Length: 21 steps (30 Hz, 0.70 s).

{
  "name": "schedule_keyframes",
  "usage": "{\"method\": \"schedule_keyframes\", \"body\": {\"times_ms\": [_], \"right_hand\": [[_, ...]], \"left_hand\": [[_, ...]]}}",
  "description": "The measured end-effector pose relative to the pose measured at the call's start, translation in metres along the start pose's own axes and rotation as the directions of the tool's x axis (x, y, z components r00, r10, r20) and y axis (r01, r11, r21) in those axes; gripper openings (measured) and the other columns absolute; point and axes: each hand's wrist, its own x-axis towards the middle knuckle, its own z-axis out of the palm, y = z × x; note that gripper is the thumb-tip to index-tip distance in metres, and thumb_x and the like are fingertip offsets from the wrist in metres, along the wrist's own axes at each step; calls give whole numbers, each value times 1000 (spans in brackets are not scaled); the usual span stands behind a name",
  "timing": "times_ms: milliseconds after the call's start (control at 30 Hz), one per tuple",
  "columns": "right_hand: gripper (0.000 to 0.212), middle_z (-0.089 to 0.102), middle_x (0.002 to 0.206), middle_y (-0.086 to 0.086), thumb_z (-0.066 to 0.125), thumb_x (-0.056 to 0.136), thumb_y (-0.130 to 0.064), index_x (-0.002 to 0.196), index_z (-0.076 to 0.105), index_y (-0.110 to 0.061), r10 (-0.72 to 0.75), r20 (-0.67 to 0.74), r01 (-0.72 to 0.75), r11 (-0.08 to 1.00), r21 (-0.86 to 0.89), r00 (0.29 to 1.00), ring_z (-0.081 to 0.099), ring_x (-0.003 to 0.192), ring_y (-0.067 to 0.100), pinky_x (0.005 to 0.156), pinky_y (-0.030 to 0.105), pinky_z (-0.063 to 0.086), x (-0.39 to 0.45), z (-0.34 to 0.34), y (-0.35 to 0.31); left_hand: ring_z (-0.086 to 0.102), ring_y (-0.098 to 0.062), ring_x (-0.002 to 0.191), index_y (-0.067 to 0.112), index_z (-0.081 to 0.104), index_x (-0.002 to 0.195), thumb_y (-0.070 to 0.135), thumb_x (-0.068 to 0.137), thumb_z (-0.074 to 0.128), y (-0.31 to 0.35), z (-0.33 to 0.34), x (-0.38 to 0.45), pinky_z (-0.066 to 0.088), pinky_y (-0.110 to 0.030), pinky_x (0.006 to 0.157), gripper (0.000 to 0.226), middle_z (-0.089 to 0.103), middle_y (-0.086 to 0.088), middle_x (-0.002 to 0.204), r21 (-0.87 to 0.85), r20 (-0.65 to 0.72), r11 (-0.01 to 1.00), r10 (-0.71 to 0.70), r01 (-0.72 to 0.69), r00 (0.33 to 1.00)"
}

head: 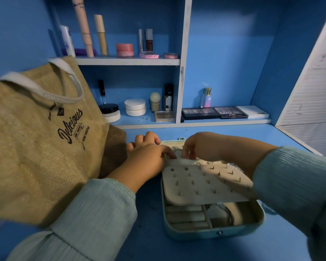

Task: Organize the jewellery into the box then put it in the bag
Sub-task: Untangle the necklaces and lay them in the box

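Observation:
A light-blue jewellery box (213, 232) lies open on the blue desk. A cream earring panel (201, 183) studded with several earring posts is folded over its front tray. Ring rolls and a compartment (192, 215) show beneath the panel. My left hand (149, 157) and my right hand (196, 147) meet at the far edge of the panel, over the lid side of the box (172, 142). Their fingertips are curled down onto the cream lining; what they pinch is hidden. A jute tote bag (36, 138) printed "Delicious" stands to the left.
Shelves behind hold cosmetics: tubes (83, 27), jars (135, 107), a perfume bottle (206, 97) and eyeshadow palettes (215, 112). A few tiny studs (143, 118) lie on the lower shelf. A white slatted panel (309, 95) stands at the right.

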Motion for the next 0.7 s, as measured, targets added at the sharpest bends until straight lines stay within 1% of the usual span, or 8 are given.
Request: {"method": "schedule_keyframes", "body": {"times_ms": [33,100,133,200,333,467,600,700], "right_hand": [[39,57,117,2,38,90,2,119,61,-13,21,-17,-20,999,42,1000,50,94,18,60,15,40,-2,-1,0],[36,57,124,7,39,93,-2,124,57,-6,69,-14,-68,996,53,998,53,104,23,77,23,45,-3,1,0],[34,56,125,10,39,94,-5,125,56,-3,82,-18,-82,996,21,996,53,110,25,87,28,44,-2,3,1],[33,57,124,13,43,94,-10,123,57,-1,120,-8,-120,992,-43,993,54,113,27,95,32,44,5,9,3],[30,60,116,11,47,94,-16,119,60,-6,157,7,-155,983,-101,988,57,106,25,97,35,47,13,17,4],[34,60,122,5,46,93,-10,124,60,-14,129,12,-129,990,47,992,57,105,21,90,26,45,-1,10,0],[37,52,122,2,40,94,-6,120,60,-21,113,5,-112,975,194,994,49,99,17,80,23,43,-9,7,4],[35,53,127,4,45,93,-7,124,58,-16,124,-11,-120,979,167,992,53,112,24,90,28,44,-6,7,8]], "left_hand": [[25,-19,117,51,61,102,33,95,44,0,0,0,15,-32,87,25,31,7,119,-4,17,1000,6,-6,1000],[25,-20,118,49,61,102,36,94,45,0,-1,0,14,-31,87,22,31,7,122,-12,47,1000,14,-13,999],[25,-21,118,49,60,101,37,94,46,0,-1,0,13,-31,86,20,31,7,122,-21,62,1000,18,-17,998],[24,-21,118,50,58,95,36,95,46,0,-1,0,14,-32,88,18,32,7,123,-44,93,999,28,-24,995],[25,-22,118,50,56,97,30,96,44,-1,0,1,16,-33,95,23,32,7,123,-109,83,993,43,-34,996],[24,-20,120,44,48,118,24,93,44,-6,4,2,18,-37,100,32,29,4,126,-75,-32,997,10,-12,999],[23,-19,116,43,51,115,24,92,42,-7,6,3,19,-36,94,32,28,4,121,-22,-60,1000,-22,20,998],[23,-19,115,45,54,113,24,95,38,-6,5,3,17,-34,89,33,27,5,119,-9,-37,1000,2,-2,999]]}}
